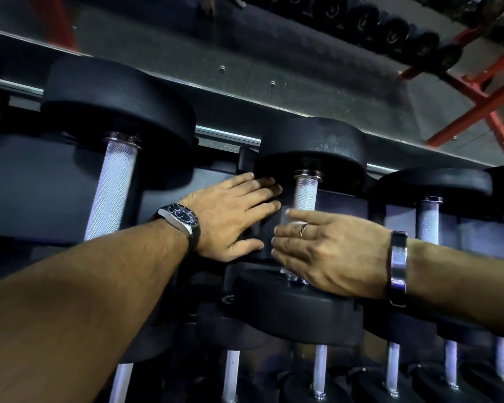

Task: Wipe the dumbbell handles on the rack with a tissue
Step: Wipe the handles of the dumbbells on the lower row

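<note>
The middle dumbbell's knurled silver handle (305, 193) stands between its black heads on the dark rack (26, 184). My left hand (230, 216), wearing a watch, lies flat with straight fingers just left of that handle, its fingertips at the upper head. My right hand (326, 251), with a ring and a metal bracelet, reaches in from the right. Its straight fingers lie across the lower part of the handle and cover it. No tissue shows in either hand. A larger dumbbell's handle (111, 187) is to the left and a smaller one's handle (428, 219) to the right.
A lower row of dumbbells (320, 367) with thin silver handles sits under my arms. A metal rail (227, 136) runs behind the top row. A red steel frame (492, 97) stands at the upper right, with more black dumbbells (390, 33) lined up above.
</note>
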`<state>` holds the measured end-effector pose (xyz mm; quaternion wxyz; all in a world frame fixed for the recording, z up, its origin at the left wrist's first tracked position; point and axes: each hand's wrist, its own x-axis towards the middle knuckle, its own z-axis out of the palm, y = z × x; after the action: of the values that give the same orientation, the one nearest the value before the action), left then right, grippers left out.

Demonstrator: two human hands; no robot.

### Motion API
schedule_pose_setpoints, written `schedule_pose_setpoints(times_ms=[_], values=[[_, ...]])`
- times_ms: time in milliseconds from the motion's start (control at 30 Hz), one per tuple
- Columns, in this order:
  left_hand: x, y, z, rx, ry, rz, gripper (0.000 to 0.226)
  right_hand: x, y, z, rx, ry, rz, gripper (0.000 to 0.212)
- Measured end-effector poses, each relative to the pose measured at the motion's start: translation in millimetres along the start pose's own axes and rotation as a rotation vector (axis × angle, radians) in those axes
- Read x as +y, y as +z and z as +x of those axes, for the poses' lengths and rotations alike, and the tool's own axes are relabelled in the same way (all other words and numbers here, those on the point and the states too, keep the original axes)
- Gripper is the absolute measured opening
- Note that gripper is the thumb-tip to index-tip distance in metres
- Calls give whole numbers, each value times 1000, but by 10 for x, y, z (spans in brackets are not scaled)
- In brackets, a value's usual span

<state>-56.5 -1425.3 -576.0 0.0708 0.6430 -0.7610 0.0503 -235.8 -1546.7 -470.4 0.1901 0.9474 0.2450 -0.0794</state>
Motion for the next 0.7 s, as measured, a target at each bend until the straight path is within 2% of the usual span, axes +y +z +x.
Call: schedule_pose_setpoints(times_ms=[100, 200, 267, 367, 467, 533, 633, 667, 700], values=[[-5, 10, -3, 50, 16, 18, 76, 136, -36, 52, 29, 90, -5, 54], [0, 19, -7, 75, 34, 22, 75, 227, -129, 120, -34, 221, -18, 56], [-6, 18, -9, 44, 29, 7, 76, 94, -135, 129, -69, 196, -10, 59], [-8, 7, -11, -2, 10, -18, 77, -150, -112, 72, -142, 66, 116, 46], [-9, 5, -15, -5, 12, -23, 76, -46, -136, 93, -171, 14, 212, 46], [-5, 3, -9, -17, 19, -28, 77, 29, -249, 150, -284, 9, 287, 42], [-12, -9, -5, -33, 16, -51, 77, 21, -439, 210, -302, 192, 533, 44], [0, -29, -2, -37, 13, -57, 77, -30, -488, 213, -235, 299, 663, 44], [4, -36, 7, -42, 12, -53, 76, -85, -505, 223, -85, 410, 775, 43]])
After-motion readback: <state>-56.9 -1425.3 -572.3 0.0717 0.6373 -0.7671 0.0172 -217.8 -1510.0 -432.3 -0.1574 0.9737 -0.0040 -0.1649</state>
